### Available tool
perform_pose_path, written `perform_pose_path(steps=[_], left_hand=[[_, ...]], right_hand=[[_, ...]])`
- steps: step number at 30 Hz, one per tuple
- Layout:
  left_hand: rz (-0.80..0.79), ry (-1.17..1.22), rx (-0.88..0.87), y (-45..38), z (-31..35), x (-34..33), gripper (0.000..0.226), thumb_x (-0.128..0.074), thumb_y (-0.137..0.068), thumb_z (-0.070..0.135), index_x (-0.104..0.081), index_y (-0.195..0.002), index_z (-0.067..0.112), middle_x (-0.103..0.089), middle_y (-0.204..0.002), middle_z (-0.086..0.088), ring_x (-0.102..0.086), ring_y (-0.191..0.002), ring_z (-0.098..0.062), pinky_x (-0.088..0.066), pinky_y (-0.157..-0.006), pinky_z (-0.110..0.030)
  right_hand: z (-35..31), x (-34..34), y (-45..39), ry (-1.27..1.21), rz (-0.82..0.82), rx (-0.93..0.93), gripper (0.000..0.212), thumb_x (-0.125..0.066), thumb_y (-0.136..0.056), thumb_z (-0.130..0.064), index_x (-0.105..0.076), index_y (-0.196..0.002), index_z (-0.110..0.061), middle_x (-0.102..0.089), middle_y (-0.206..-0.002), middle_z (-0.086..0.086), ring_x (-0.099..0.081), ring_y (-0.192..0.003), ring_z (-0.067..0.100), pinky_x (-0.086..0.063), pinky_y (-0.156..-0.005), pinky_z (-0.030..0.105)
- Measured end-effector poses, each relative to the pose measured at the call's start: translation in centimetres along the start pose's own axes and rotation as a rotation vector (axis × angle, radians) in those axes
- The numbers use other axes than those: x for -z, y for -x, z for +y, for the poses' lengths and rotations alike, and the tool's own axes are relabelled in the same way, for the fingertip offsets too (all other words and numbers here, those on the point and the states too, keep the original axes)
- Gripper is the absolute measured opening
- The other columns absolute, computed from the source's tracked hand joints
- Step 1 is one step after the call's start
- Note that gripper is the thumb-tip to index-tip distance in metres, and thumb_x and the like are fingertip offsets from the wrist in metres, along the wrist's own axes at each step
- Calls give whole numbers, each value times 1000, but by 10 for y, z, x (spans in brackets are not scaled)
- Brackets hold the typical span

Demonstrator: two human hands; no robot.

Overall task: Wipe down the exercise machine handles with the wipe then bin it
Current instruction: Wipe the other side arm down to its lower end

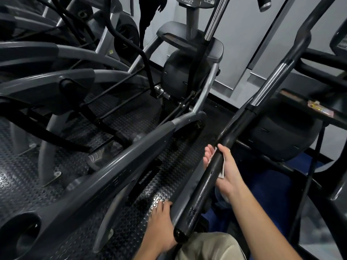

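Handle (204, 184), wipe (222, 170) under right hand (227, 169); console (195, 0) reads "750AT".

Forearms: we see both of ours bare from the lower frame edge to the wrists; no sleeve shows on either
Left hand (161, 225): ours is bare; we see no ring, no glove, no watch
Right hand (226, 169): ours is bare too; wrist unadorned
Legwear: we wear khaki-beige woven fabric trousers (208, 246), seen at the bottom edge

Wipe (222, 170) mostly hidden behind handle (216, 169)
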State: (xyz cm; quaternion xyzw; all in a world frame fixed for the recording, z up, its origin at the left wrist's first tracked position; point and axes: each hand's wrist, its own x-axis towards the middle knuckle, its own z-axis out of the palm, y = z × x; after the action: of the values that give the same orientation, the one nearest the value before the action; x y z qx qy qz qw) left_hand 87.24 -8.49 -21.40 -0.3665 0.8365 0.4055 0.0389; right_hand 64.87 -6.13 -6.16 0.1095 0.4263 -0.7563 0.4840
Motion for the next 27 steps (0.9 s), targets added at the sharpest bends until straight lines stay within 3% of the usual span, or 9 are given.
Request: perform_pose_path(steps=[4, 8, 11, 13, 15, 17, 19, 21, 27], left_hand=[[-2, 1, -2, 0, 0, 0, 83, -75, -80, 43, -27, -147, 32, -32, -137, 12, -36, -126, -14, -36, -113, -35], [22, 10, 6, 1, 1, 0, 79, -74, -83, 38, -29, -147, 32, -32, -136, 13, -37, -125, -13, -37, -111, -34], [12, 19, 19, 1, 3, 2, 78, -72, -82, 43, -29, -146, 32, -33, -137, 13, -37, -127, -14, -37, -112, -36], [11, 22, 22, 1, 4, 3, 77, -71, -82, 43, -29, -147, 32, -33, -139, 12, -37, -127, -14, -36, -113, -36], [3, 15, 22, 2, 4, 4, 78, -70, -82, 43, -29, -148, 32, -32, -142, 11, -37, -129, -15, -36, -113, -36], [-5, 13, 26, 2, 5, 4, 80, -72, -82, 44, -29, -149, 32, -32, -142, 11, -37, -130, -15, -36, -113, -36], [4, 15, 30, 2, 4, 4, 80, -73, -83, 40, -28, -149, 33, -33, -144, 11, -37, -130, -15, -36, -112, -35], [5, 5, 27, 2, 3, 4, 82, -74, -83, 35, -27, -149, 33, -33, -144, 11, -37, -129, -14, -36, -112, -34], [-27, 24, 15, 4, 5, 7, 87, -74, -78, 42, -27, -150, 31, -31, -141, 12, -35, -130, -15, -35, -115, -37]], right_hand=[[-14, -16, -16, 404, 315, 168, 17, -74, -92, -18, -64, -91, -3, -66, -74, 10, -65, -53, 16, -60, -53, 28], [-41, -27, -47, 435, 405, 248, 16, -70, -92, -10, -60, -80, -5, -59, -69, 9, -59, -42, 13, -54, -42, 24], [-47, -15, -50, 240, 235, 165, 18, -74, -87, -15, -60, -77, -12, -57, -68, 1, -58, -53, 8, -56, -52, 20], [-40, -3, -45, 9, 33, 78, 21, -83, -78, -19, -63, -82, -15, -58, -69, -5, -58, -59, 5, -56, -58, 17], [-29, 5, -43, -246, -164, -12, 24, -86, -71, -19, -66, -84, -17, -60, -67, -9, -59, -57, 3, -54, -56, 16], [-14, 12, -40, -451, -358, -105, 18, -84, -76, -18, -69, -86, -19, -61, -65, -10, -59, -55, 2, -53, -55, 16], [1, 14, -33, -506, -418, -152, 12, -79, -82, -20, -69, -87, -20, -61, -64, -11, -58, -55, 2, -51, -56, 15], [7, 11, -21, -398, -343, -150, 12, -78, -81, -17, -66, -83, -19, -58, -63, -11, -56, -53, 2, -51, -54, 15], [1, -11, 6, 420, 202, 126, 8, -71, -89, -6, -65, -86, -3, -62, -69, 8, -62, -53, 16, -58, -51, 27]])
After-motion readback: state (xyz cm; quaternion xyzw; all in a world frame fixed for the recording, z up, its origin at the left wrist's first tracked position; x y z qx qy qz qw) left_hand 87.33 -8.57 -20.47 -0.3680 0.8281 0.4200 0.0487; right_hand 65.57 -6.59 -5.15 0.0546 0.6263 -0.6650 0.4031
